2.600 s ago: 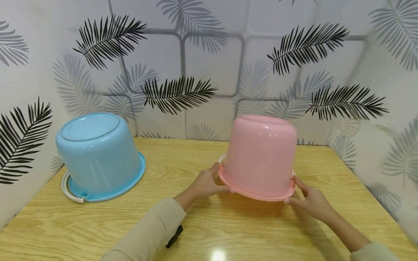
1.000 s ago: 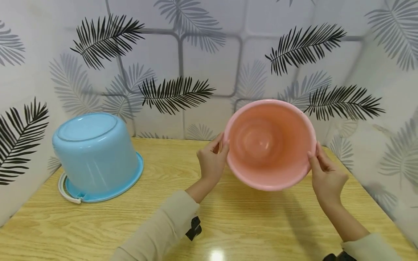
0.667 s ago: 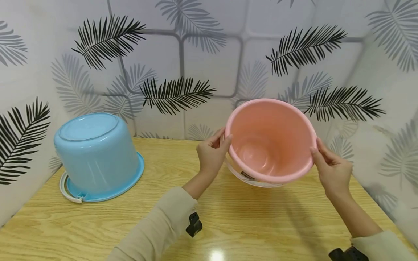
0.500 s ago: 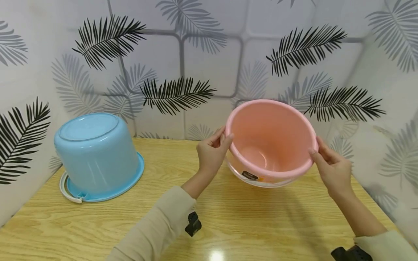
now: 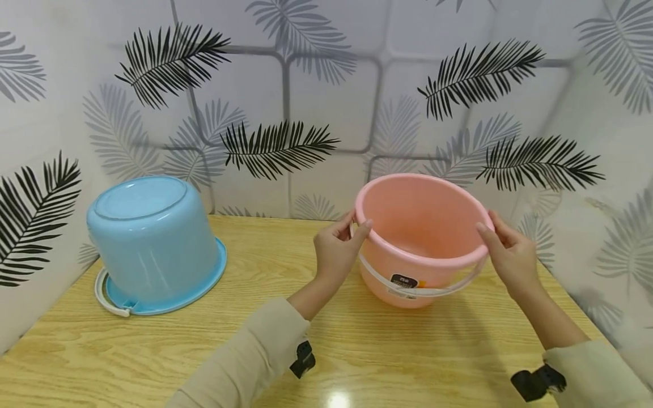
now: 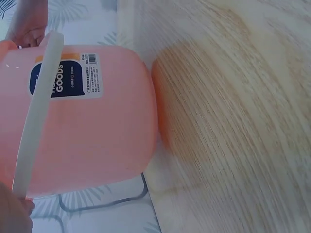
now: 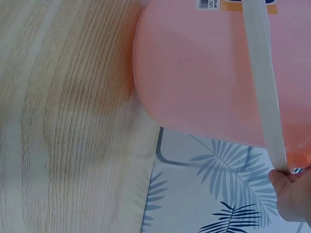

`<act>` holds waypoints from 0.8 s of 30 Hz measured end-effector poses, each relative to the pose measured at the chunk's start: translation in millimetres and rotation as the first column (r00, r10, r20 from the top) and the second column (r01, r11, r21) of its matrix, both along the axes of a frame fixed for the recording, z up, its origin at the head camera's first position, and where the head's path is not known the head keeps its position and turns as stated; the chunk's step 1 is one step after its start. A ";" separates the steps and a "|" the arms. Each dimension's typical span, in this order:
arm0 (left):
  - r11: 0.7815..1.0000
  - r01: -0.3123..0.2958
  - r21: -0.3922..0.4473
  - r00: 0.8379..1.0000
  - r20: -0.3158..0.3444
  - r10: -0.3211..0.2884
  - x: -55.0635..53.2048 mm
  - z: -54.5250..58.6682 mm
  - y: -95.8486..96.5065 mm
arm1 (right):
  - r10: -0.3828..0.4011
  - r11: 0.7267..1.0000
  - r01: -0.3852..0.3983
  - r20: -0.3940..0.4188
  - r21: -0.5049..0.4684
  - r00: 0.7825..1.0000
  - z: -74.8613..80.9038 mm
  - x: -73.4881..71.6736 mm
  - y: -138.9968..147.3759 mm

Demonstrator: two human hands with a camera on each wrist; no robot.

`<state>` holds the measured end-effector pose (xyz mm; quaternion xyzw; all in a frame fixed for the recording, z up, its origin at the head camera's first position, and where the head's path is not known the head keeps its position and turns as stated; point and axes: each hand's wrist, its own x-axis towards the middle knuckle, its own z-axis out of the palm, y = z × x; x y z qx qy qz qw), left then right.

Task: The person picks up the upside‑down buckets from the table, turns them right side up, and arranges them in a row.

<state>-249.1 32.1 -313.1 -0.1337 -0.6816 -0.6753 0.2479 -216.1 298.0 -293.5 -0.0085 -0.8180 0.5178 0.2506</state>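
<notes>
A pink bucket [image 5: 403, 272] is held mouth up in the head view, its base at or just above the table; I cannot tell if it touches. Its white handle [image 5: 425, 292] hangs down across the front, over a dark label [image 5: 404, 281]. My left hand [image 5: 336, 249] pinches the rim at the left side, thumb on top. On the opposite side my right hand [image 5: 512, 258] grips the rim, thumb toward the inside. Both wrist views show the bucket wall and handle close up. The fingers behind the rim are partly hidden.
A blue bucket [image 5: 153, 249] stands upside down at the left of the wooden table [image 5: 275, 266], its white handle [image 5: 109, 297] lying at its front left. Behind rises a wall [image 5: 331, 102] with a leaf pattern.
The pink bucket was upside down with both hands at its rim. It was turned mouth toward me, then tipped upright and lowered toward the table. The blue bucket stayed put.
</notes>
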 end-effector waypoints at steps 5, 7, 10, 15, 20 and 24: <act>1.000 -0.029 -0.003 1.000 0.009 0.029 2.3 -1.2 4.5 | 0.009 1.000 -0.010 0.036 0.024 0.999 -2.3 -6.3 3.2; 0.999 -0.040 -0.007 0.999 0.016 0.040 3.1 -1.3 6.1 | 0.016 0.999 -0.018 0.050 0.040 0.999 -3.2 -7.6 4.5; 0.998 -0.054 -0.014 0.998 0.026 0.054 4.1 -1.1 7.9 | 0.017 0.998 -0.021 0.070 0.058 0.997 -4.4 -9.5 7.2; 0.997 -0.079 -0.009 0.996 0.037 0.079 5.3 -1.7 10.9 | 0.023 0.995 -0.034 0.125 0.090 0.992 -5.0 -14.6 12.2; 0.994 -0.105 0.013 0.994 0.028 0.105 5.1 -1.5 14.7 | 0.056 0.992 -0.071 0.135 0.106 0.989 -2.0 -20.0 14.8; 0.993 -0.114 0.013 0.993 0.034 0.113 5.4 -1.8 16.7 | 0.085 0.990 -0.097 0.119 0.101 0.989 -1.2 -23.3 16.2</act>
